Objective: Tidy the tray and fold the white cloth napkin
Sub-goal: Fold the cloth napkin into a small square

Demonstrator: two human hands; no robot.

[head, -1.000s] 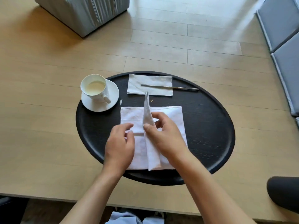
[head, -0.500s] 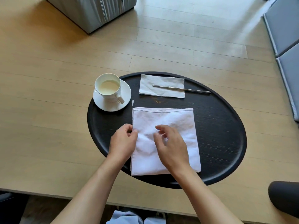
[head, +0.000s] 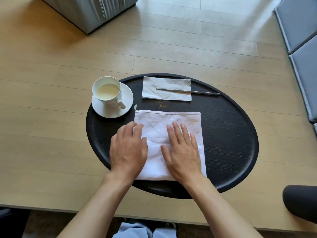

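Observation:
A white cloth napkin (head: pixel 159 124) lies folded flat as a rectangle on the near middle of a round black tray (head: pixel 231 143). My left hand (head: pixel 127 150) rests flat across the napkin's left edge, partly on the tray, fingers apart and blurred. My right hand (head: pixel 182 150) presses palm down on the napkin's right half, fingers spread. Neither hand grips anything. A folded paper napkin (head: pixel 166 88) lies at the tray's far side with a thin metal stick (head: pixel 204 92) across it.
A white cup (head: pixel 106 91) of pale liquid stands on a white saucer (head: pixel 127 100) at the tray's far left rim. A grey block (head: pixel 89 9) stands at the back left, grey cushions (head: pixel 301 31) at the right. The table's near edge runs just below the tray.
One second ago my right hand held up a raised flap of the napkin. That flap now lies flat, and both hands have opened and spread palm down on the cloth.

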